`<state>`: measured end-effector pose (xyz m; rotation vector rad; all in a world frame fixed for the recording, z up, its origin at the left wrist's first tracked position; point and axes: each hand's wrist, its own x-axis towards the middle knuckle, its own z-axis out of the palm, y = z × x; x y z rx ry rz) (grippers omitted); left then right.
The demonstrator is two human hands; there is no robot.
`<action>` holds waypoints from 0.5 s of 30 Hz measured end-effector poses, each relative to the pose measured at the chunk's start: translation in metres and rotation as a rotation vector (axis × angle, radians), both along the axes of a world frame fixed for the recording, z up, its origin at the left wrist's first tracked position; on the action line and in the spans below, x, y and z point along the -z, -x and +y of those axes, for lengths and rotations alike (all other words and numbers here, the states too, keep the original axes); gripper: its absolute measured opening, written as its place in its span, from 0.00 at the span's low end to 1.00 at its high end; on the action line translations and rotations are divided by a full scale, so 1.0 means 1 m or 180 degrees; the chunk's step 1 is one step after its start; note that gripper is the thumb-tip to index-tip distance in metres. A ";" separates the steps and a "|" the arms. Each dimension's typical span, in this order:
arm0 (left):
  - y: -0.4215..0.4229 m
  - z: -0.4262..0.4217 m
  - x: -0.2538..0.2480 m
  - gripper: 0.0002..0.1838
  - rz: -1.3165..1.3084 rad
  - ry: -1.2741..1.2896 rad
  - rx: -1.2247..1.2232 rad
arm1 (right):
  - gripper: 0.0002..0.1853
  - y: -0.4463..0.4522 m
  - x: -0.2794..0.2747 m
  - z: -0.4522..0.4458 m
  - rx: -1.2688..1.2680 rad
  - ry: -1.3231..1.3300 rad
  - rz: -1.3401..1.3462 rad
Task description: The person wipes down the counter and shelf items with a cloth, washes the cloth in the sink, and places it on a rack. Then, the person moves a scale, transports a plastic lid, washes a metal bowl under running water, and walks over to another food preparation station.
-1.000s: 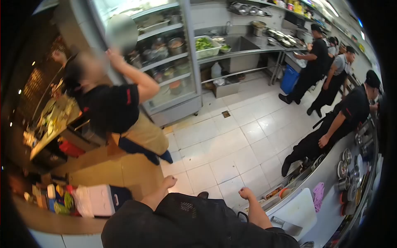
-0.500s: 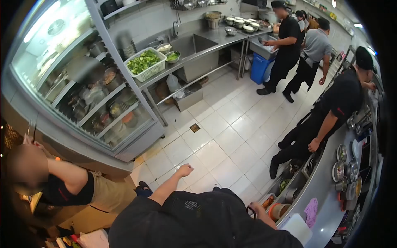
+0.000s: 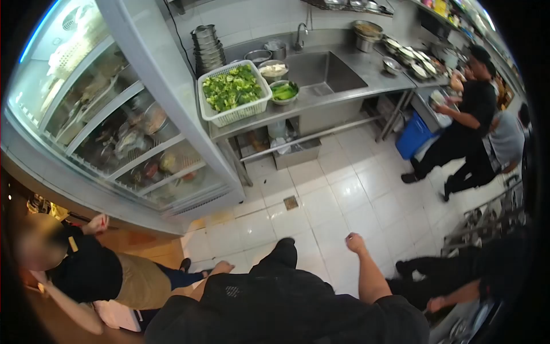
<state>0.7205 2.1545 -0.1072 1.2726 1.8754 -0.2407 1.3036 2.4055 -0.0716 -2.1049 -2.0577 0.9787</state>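
My left hand [image 3: 223, 268] hangs low beside my dark top, its fingers curled and nothing visible in it. Over the tiled floor [image 3: 338, 200], my right hand [image 3: 354, 242] is held forward with the fingers folded in; I see no object in it. Neither hand touches anything. Ahead, a white basket of chopped greens [image 3: 232, 89] stands on the steel counter. Beside it are a bowl of green leaves [image 3: 283, 92] and a bowl with pale food [image 3: 272, 70].
A glass-door fridge [image 3: 132, 126] stands at the left, with a co-worker [image 3: 91, 269] below it. The sink [image 3: 323, 74] lies ahead. Near a blue bin [image 3: 416, 136] stand a person in black [image 3: 472, 106] and one in grey [image 3: 506, 137]. Another dark-clad person [image 3: 458, 275] is close at right.
The view has swung toward the sink counter, and the basket of greens appears nearer. My right hand has moved away from the right-hand counter; my left hand is lower beside my body.
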 end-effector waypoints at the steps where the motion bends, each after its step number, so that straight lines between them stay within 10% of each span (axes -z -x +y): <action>1: 0.024 0.007 0.019 0.25 0.0132 -0.0181 0.0614 | 0.12 0.017 0.024 0.033 -0.0259 0.0024 0.0103; 3: 0.031 0.046 0.040 0.25 0.0229 -0.0331 0.1205 | 0.14 0.049 0.049 0.087 -0.0827 0.0321 0.0183; 5: 0.027 0.056 0.027 0.26 0.0883 -0.0294 -0.1128 | 0.15 0.067 0.058 0.121 -0.1442 0.0365 0.0215; 9: -0.027 0.183 -0.007 0.28 0.0855 -0.0121 -0.1135 | 0.15 0.050 -0.053 0.152 -0.0608 0.0542 0.1345; 12: -0.115 0.343 -0.094 0.30 -0.0045 0.0242 0.0333 | 0.15 -0.039 -0.061 0.186 -0.0565 0.0446 0.1676; 15: -0.160 0.508 -0.031 0.27 -0.0058 -0.0142 0.2302 | 0.17 -0.141 -0.026 0.225 0.0396 0.0519 0.1216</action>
